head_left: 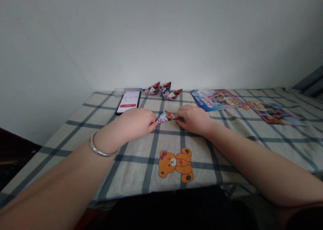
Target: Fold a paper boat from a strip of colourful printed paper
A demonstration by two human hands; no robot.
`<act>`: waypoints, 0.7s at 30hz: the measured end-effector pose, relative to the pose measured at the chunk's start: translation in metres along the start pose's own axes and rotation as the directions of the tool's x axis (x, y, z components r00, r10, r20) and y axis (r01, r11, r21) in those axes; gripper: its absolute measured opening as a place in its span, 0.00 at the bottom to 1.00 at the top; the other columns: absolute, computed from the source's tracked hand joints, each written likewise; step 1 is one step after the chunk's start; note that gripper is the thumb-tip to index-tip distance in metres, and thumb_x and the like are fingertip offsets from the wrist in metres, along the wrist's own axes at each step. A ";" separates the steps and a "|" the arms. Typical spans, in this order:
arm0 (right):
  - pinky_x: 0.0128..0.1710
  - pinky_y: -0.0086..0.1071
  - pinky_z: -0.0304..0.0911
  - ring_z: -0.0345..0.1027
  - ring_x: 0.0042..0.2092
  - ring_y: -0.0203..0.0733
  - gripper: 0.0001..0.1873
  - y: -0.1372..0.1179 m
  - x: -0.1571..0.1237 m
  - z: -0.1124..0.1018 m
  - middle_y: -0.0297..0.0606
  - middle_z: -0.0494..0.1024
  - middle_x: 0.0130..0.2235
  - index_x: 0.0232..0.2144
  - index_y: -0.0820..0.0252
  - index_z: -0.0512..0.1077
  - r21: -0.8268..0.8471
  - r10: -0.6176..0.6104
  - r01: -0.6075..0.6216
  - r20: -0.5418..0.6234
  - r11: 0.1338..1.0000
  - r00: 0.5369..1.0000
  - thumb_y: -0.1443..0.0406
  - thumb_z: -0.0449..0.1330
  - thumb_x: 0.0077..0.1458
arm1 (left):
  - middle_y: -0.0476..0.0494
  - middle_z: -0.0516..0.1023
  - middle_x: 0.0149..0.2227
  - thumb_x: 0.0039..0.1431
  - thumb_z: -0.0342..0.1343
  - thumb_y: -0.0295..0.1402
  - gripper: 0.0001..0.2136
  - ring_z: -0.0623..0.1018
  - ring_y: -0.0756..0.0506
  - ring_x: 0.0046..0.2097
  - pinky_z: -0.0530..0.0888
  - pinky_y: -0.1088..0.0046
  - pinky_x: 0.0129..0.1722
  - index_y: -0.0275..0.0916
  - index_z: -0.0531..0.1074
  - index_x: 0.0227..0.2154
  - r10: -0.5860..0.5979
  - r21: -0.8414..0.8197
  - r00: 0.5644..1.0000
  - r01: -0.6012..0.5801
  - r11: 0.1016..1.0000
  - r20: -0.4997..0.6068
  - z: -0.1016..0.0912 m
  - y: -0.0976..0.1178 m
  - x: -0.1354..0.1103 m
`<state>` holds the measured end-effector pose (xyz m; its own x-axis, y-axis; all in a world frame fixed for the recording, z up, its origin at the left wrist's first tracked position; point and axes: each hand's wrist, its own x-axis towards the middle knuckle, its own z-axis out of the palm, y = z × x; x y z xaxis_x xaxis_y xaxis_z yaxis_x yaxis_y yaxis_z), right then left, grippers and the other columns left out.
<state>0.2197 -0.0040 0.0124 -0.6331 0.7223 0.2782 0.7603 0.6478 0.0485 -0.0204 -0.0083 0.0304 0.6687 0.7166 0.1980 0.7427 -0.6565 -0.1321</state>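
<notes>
A small folded piece of printed paper (166,116), with a pointed top, is held low over the checked tablecloth between my two hands. My left hand (141,121), below a silver bangle, pinches its left corner. At the right corner, the fingers of my right hand (193,118) are closed on the same paper. Several folded paper boats (172,94) of similar print stand together behind it, near the wall. Parts of the paper's ends are hidden by my fingertips.
A phone (128,102) showing a running timer lies beyond my left hand. Printed flyers (218,99) lie at the back right, with another flyer (275,113) farther right. The tablecloth (131,166) bears a printed bear near the front edge. A white wall stands behind.
</notes>
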 end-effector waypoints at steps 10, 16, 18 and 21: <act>0.44 0.33 0.61 0.70 0.46 0.45 0.08 0.000 -0.001 0.002 0.41 0.79 0.41 0.38 0.60 0.74 -0.002 0.004 -0.004 -0.026 1.000 1.000 0.64 0.56 0.59 | 0.38 0.76 0.45 0.64 0.51 0.35 0.12 0.75 0.42 0.47 0.72 0.65 0.46 0.35 0.72 0.45 -0.009 -0.034 0.997 0.006 0.999 -0.076 0.016 0.002 0.007; 0.45 0.34 0.62 0.71 0.47 0.45 0.12 0.003 0.000 0.007 0.39 0.80 0.43 0.42 0.57 0.75 0.065 0.027 -0.022 -0.070 0.998 0.997 0.61 0.56 0.61 | 0.37 0.72 0.56 0.66 0.48 0.35 0.17 0.68 0.41 0.59 0.63 0.58 0.61 0.36 0.71 0.53 0.098 -0.145 0.987 -0.116 0.983 -0.124 0.039 -0.013 0.011; 0.46 0.35 0.62 0.70 0.47 0.45 0.13 0.003 0.001 0.008 0.40 0.80 0.44 0.44 0.57 0.75 0.066 0.009 -0.004 -0.070 0.998 0.998 0.60 0.55 0.62 | 0.37 0.71 0.57 0.66 0.47 0.35 0.17 0.67 0.40 0.60 0.63 0.57 0.62 0.36 0.71 0.54 0.096 -0.189 0.984 -0.125 0.974 -0.152 0.045 -0.017 0.012; 0.47 0.35 0.62 0.70 0.47 0.45 0.14 0.000 0.001 0.009 0.41 0.79 0.44 0.45 0.59 0.75 0.061 -0.006 0.010 -0.056 0.998 0.998 0.61 0.53 0.63 | 0.36 0.71 0.57 0.66 0.47 0.33 0.18 0.66 0.40 0.61 0.63 0.55 0.62 0.35 0.69 0.55 0.099 -0.221 0.980 -0.136 0.966 -0.171 0.049 -0.017 0.013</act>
<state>0.2182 -0.0011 0.0045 -0.6289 0.7037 0.3308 0.7438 0.6683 -0.0076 -0.0224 0.0240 -0.0127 0.7230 0.5976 0.3467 0.6188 -0.7833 0.0598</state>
